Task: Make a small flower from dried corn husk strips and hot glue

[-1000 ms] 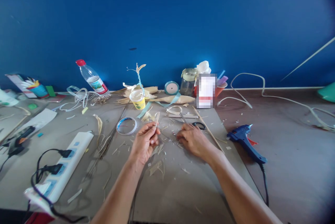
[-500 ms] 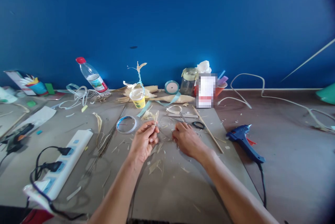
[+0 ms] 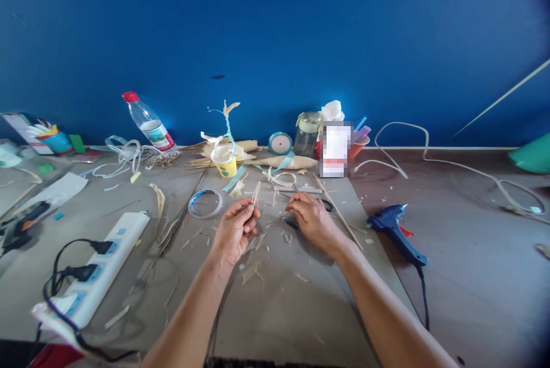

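Observation:
My left hand (image 3: 235,227) is closed in a pinch round the lower end of a thin, pale strip of dried husk (image 3: 256,191), which stands upright above the fingertips. To its right, my right hand (image 3: 311,218) is low over the table with its fingers bent downward. A small dark piece (image 3: 291,221) shows under those fingertips; its kind and how firmly it is gripped are unclear. Behind the right hand a black ring-shaped handle (image 3: 329,204) is partly visible. Pale husk scraps (image 3: 253,272) lie scattered around and in front of both hands.
A roll of tape (image 3: 205,204) lies left of my hands, and a yellow cup (image 3: 226,163) holds a twisted blue stem behind them. Farther right is a blue glue gun (image 3: 397,230). A power strip (image 3: 116,265), a tilted bottle (image 3: 150,124) and a thin stick (image 3: 341,213) are around.
My right hand has lifted slightly and its fingers bend more, exposing a dark piece beneath. The left hand keeps its pinch on the husk strip. The whole view has shifted slightly.

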Tool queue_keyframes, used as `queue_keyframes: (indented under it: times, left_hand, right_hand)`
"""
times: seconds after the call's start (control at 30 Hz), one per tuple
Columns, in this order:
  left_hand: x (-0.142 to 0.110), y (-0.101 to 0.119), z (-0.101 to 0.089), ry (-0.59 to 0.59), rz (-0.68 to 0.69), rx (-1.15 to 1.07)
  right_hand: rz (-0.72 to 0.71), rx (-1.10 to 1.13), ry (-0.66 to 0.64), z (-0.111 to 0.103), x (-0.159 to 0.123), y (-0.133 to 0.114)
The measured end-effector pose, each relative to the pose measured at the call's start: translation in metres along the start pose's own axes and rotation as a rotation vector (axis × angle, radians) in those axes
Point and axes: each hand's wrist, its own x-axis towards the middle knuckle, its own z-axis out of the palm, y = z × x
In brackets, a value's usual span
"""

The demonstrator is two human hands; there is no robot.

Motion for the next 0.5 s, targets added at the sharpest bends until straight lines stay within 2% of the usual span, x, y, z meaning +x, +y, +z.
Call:
queue_keyframes:
  times: [0.1,0.17,0.27,0.37,0.5]
  left_hand:
    - [0.001,0.000,0.000,0.004,-0.010,0.002]
    - [0.001,-0.001,0.000,-0.007,-0.021,0.000]
    - [0.002,-0.003,-0.001,-0.026,-0.025,-0.002]
    - [0.001,-0.004,-0.001,-0.035,-0.011,0.002]
    - [0.000,-0.006,0.000,-0.054,0.006,0.013]
  right_hand:
    - [0.018,0.085,0.101,-0.006,0.001,-0.006]
    - [0.024,0.143,0.099,-0.012,0.001,-0.013]
    - [0.035,0.120,-0.058,-0.020,0.000,-0.024]
    - [0.035,-0.029,-0.230,-0.025,-0.006,-0.033]
    - [0.035,-0.299,-0.332,-0.020,-0.018,-0.042]
